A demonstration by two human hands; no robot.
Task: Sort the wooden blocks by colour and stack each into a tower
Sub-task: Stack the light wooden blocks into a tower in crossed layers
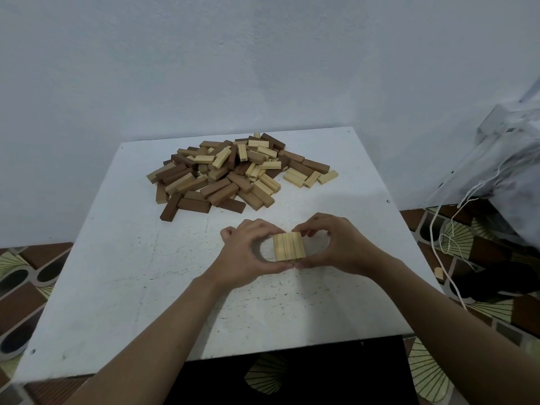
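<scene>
Three light wooden blocks [288, 246] lie side by side as one square layer on the white table [122, 287], near its middle front. My left hand [248, 252] curls round the layer's left side, thumb at the near edge and fingers at the far edge. My right hand [333, 244] grips the right side the same way. A loose heap of light and dark brown blocks [233, 171] lies at the back of the table, apart from both hands.
A pale wall stands close behind the table. At the right, off the table, sits a grey plastic bag [508, 171] with white cords [447, 247] hanging down. Patterned floor tiles [23, 287] show around the table's edges.
</scene>
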